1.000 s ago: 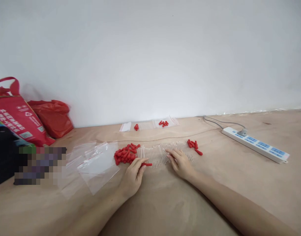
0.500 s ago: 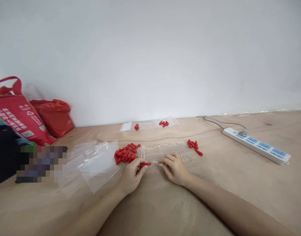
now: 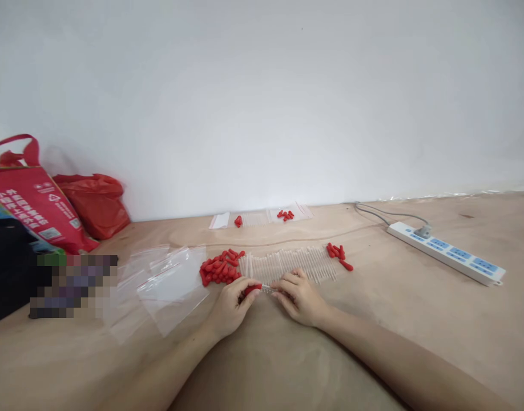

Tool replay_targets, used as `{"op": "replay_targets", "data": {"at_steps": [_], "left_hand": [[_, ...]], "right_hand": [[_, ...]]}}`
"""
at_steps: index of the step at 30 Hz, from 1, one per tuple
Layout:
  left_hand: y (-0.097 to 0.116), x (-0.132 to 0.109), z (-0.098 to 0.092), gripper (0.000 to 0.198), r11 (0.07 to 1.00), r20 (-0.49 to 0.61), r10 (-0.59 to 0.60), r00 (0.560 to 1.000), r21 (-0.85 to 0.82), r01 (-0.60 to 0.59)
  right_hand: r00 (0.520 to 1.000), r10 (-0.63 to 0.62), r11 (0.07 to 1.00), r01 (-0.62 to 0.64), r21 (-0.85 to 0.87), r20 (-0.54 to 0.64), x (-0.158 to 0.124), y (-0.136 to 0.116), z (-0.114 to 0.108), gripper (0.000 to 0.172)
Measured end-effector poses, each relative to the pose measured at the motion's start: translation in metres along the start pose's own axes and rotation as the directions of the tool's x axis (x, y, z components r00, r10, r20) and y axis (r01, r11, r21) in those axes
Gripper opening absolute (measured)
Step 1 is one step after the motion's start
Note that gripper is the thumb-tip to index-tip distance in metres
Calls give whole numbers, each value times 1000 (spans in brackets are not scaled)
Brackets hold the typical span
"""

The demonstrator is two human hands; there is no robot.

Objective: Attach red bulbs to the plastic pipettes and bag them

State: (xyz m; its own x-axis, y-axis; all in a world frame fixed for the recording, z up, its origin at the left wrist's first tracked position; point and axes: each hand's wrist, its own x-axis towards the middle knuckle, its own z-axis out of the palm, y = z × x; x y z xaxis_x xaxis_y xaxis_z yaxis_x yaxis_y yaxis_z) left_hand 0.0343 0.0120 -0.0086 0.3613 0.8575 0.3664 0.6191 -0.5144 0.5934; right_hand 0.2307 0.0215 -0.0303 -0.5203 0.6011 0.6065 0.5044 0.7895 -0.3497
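Note:
My left hand (image 3: 233, 305) pinches a red rubber dropper bulb (image 3: 253, 288), its narrow end pointing right. In my right hand (image 3: 302, 299) a thin clear dropper tube (image 3: 267, 287) is gripped, its left end at the bulb's mouth; how far it sits inside I cannot tell. Beyond my hands lies a row of clear tubes (image 3: 283, 261), side by side. A heap of red bulbs (image 3: 221, 267) borders the row on the left, close to my left hand. Several more red bulbs (image 3: 335, 251) lie at the row's right end.
Clear zip bags (image 3: 172, 297) lie on the wooden table (image 3: 373, 354) at left. Near the wall is another bag with tubes and red bulbs (image 3: 285, 215). A white power strip (image 3: 446, 254) with a plugged-in cable lies at right. Red bags (image 3: 93, 202) stand at far left.
My right hand has moved slightly left, bringing the tube up to the bulb in my left hand. The gap between them has closed.

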Motion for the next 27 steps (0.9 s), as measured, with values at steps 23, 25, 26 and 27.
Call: {"op": "replay_targets", "data": {"at_steps": [23,25,26,27], "left_hand": [[3,-5,-3,18,986,112,162,980,10,-164],[5,-5,-3,18,986,113,162,980,21,-165],[5,-5,-3,18,986,112,163,980,28,-167],[5,-5,-3,18,985,110,165,980,34,-169]], "right_hand": [[985,-156,981,163,-103,72,-2,6,-2,22],[984,-161,979,169,-118,75,-2,5,-1,22],[984,-162,978,171,-123,75,-2,4,-1,23],[984,-162,977,170,-125,75,-2,3,-1,23]]}}
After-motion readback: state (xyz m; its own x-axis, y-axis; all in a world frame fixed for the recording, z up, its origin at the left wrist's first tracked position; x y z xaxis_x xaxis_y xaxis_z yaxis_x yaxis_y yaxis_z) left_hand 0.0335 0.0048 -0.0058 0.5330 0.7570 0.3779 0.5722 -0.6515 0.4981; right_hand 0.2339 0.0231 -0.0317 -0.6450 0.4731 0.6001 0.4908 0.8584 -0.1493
